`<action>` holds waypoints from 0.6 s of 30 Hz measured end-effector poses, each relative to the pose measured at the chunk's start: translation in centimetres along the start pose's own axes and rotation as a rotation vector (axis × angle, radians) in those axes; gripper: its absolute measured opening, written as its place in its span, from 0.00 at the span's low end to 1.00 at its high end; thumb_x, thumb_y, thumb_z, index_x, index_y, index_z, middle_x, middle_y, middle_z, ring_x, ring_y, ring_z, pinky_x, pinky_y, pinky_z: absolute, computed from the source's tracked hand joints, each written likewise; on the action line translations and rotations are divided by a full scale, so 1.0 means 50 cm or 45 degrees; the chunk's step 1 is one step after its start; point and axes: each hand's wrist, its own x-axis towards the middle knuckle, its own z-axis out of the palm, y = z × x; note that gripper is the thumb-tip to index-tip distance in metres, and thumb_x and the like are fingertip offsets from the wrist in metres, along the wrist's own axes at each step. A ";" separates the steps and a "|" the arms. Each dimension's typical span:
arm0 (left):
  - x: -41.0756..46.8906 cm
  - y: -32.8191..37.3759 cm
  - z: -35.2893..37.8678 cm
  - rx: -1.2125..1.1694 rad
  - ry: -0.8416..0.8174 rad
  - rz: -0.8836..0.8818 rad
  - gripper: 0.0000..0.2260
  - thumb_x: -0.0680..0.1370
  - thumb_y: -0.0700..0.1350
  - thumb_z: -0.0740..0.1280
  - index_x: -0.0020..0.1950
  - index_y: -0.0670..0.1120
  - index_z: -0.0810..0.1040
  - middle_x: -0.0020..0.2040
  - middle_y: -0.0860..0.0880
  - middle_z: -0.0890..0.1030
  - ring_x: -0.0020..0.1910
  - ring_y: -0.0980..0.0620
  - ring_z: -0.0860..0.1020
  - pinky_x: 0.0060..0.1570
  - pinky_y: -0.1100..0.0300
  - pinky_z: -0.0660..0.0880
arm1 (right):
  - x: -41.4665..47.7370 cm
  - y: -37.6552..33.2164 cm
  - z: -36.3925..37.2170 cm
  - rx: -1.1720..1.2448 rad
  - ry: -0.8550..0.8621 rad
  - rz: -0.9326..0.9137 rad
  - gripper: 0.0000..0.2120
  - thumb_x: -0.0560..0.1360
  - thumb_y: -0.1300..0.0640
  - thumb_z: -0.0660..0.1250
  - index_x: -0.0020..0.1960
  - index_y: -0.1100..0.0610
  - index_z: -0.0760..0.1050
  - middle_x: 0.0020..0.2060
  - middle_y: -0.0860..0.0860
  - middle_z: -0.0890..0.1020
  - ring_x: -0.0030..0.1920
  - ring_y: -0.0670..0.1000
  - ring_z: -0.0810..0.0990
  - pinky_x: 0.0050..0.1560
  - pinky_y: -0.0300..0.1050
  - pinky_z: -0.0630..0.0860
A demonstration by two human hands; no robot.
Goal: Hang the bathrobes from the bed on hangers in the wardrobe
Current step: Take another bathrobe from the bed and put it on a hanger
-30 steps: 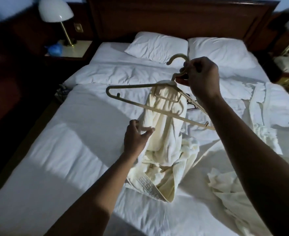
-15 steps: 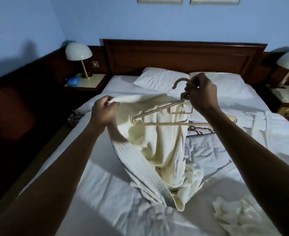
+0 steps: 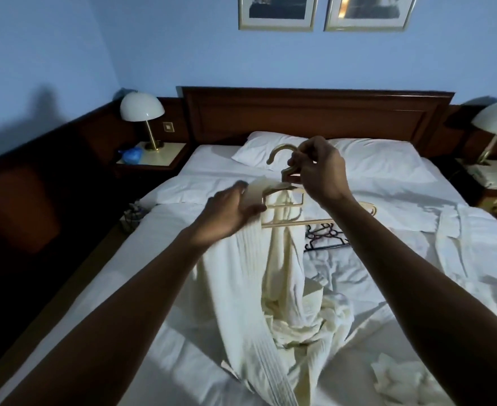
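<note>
Fingers (image 3: 253, 210) of the left hand (image 3: 231, 210): curled, thumb on top, pinching a shoulder fold of the cream bathrobe (image 3: 270, 288) up against the left part of the hanger; detail blurred. Cream bathrobe: caught on the hanger's left part and falling in one long drop, its lower part heaped on the bed (image 3: 165, 230). Cream hanger (image 3: 297, 223): plastic, held up above the bed, hook turned leftward, right arm showing bare. Right hand (image 3: 322, 171): fingers closed round the hanger's neck just below the hook, bearing the load. Black hangers (image 3: 326, 237): lying on the bed just beyond, untouched. Second bathrobe (image 3: 458, 230), white: spread on the bed's right side, not yet hung. Step in hand, by judgement: seating the first robe's shoulders on the hanger. The task is early, and no wardrobe is in view. Next move calls for the left hand to settle this shoulder squarely, then carry the other shoulder onto the bare right arm, with the right hand holding the hanger level lest the loose cloth slide off.
</note>
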 end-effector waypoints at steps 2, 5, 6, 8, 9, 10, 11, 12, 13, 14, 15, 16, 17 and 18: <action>0.007 0.001 0.022 -0.042 0.065 0.007 0.07 0.81 0.51 0.68 0.51 0.49 0.75 0.48 0.46 0.82 0.51 0.42 0.80 0.40 0.56 0.65 | 0.000 -0.009 -0.001 0.015 -0.027 -0.045 0.01 0.79 0.66 0.65 0.49 0.63 0.73 0.40 0.59 0.84 0.38 0.60 0.86 0.40 0.62 0.84; 0.009 -0.002 0.019 -0.138 0.205 -0.020 0.06 0.80 0.51 0.69 0.49 0.50 0.75 0.43 0.48 0.82 0.44 0.46 0.80 0.36 0.54 0.67 | 0.000 -0.011 -0.016 -0.261 -0.015 -0.217 0.04 0.80 0.62 0.67 0.53 0.56 0.78 0.45 0.47 0.86 0.46 0.44 0.86 0.50 0.47 0.83; 0.009 -0.004 0.014 -0.178 0.244 -0.027 0.08 0.80 0.52 0.69 0.48 0.50 0.75 0.42 0.50 0.81 0.42 0.49 0.79 0.36 0.57 0.69 | -0.008 -0.008 -0.022 -0.350 0.011 -0.259 0.06 0.80 0.61 0.67 0.56 0.54 0.79 0.49 0.44 0.85 0.48 0.40 0.84 0.51 0.41 0.81; 0.005 -0.002 -0.004 -0.242 0.319 -0.037 0.10 0.80 0.52 0.70 0.44 0.52 0.72 0.37 0.56 0.78 0.37 0.58 0.76 0.34 0.68 0.67 | -0.039 -0.001 -0.032 -0.377 0.035 -0.277 0.09 0.79 0.59 0.69 0.59 0.53 0.80 0.54 0.44 0.84 0.50 0.38 0.83 0.49 0.31 0.77; 0.006 0.000 -0.015 -0.262 0.358 -0.040 0.13 0.80 0.50 0.70 0.40 0.53 0.70 0.33 0.57 0.76 0.34 0.61 0.74 0.32 0.71 0.65 | -0.059 0.014 -0.035 -0.386 0.023 -0.288 0.07 0.79 0.59 0.69 0.56 0.53 0.81 0.52 0.45 0.84 0.49 0.38 0.83 0.47 0.30 0.76; 0.005 0.002 -0.025 -0.281 0.389 -0.037 0.16 0.80 0.48 0.70 0.37 0.53 0.67 0.30 0.58 0.74 0.32 0.62 0.72 0.30 0.70 0.64 | -0.078 0.036 -0.034 -0.431 -0.029 -0.279 0.05 0.79 0.59 0.70 0.53 0.52 0.82 0.48 0.44 0.85 0.47 0.38 0.83 0.47 0.31 0.76; 0.006 0.004 -0.038 -0.309 0.397 -0.039 0.17 0.80 0.47 0.70 0.36 0.54 0.66 0.29 0.60 0.75 0.31 0.63 0.72 0.30 0.69 0.64 | -0.097 0.063 -0.032 -0.515 -0.114 -0.236 0.04 0.78 0.58 0.70 0.50 0.51 0.83 0.44 0.44 0.85 0.45 0.38 0.83 0.47 0.33 0.77; 0.006 0.006 -0.053 -0.324 0.395 -0.038 0.16 0.80 0.47 0.70 0.36 0.55 0.67 0.30 0.62 0.75 0.32 0.64 0.72 0.33 0.66 0.66 | -0.113 0.093 -0.027 -0.599 -0.210 -0.156 0.05 0.77 0.58 0.70 0.49 0.51 0.84 0.43 0.43 0.86 0.45 0.39 0.83 0.49 0.36 0.78; 0.004 0.012 -0.068 -0.343 0.390 -0.025 0.13 0.80 0.49 0.70 0.38 0.56 0.70 0.32 0.63 0.76 0.35 0.64 0.73 0.37 0.62 0.69 | -0.121 0.127 -0.022 -0.665 -0.275 -0.055 0.06 0.77 0.58 0.69 0.50 0.50 0.83 0.45 0.44 0.86 0.47 0.41 0.83 0.53 0.39 0.78; 0.005 0.010 -0.080 -0.370 0.362 -0.016 0.08 0.80 0.50 0.69 0.42 0.57 0.75 0.36 0.64 0.78 0.40 0.64 0.75 0.43 0.60 0.74 | -0.124 0.159 -0.018 -0.694 -0.297 0.045 0.07 0.78 0.57 0.68 0.55 0.51 0.82 0.50 0.45 0.86 0.52 0.44 0.83 0.56 0.40 0.77; 0.002 0.012 -0.095 -0.414 0.320 0.011 0.01 0.80 0.51 0.69 0.49 0.56 0.80 0.42 0.63 0.82 0.46 0.62 0.79 0.49 0.58 0.77 | -0.122 0.185 -0.016 -0.680 -0.291 0.126 0.11 0.78 0.54 0.68 0.60 0.52 0.79 0.56 0.47 0.84 0.58 0.47 0.81 0.59 0.42 0.75; -0.001 0.013 -0.107 -0.446 0.290 0.039 0.06 0.80 0.51 0.69 0.56 0.55 0.82 0.48 0.61 0.84 0.51 0.61 0.81 0.55 0.55 0.79 | -0.115 0.201 -0.015 -0.603 -0.290 0.182 0.17 0.79 0.49 0.68 0.66 0.52 0.75 0.62 0.48 0.81 0.63 0.49 0.79 0.63 0.45 0.73; -0.007 0.022 -0.121 -0.481 0.267 0.055 0.10 0.80 0.51 0.69 0.61 0.54 0.82 0.52 0.61 0.85 0.55 0.61 0.82 0.59 0.53 0.79 | -0.106 0.207 -0.014 -0.486 -0.318 0.207 0.23 0.78 0.45 0.68 0.70 0.51 0.72 0.66 0.47 0.78 0.67 0.48 0.76 0.66 0.48 0.72; -0.011 0.027 -0.132 -0.510 0.250 0.062 0.12 0.80 0.51 0.69 0.64 0.55 0.82 0.54 0.61 0.85 0.56 0.61 0.81 0.61 0.52 0.79 | -0.094 0.210 -0.013 -0.364 -0.378 0.212 0.25 0.77 0.42 0.68 0.71 0.50 0.71 0.68 0.46 0.77 0.68 0.47 0.75 0.68 0.49 0.72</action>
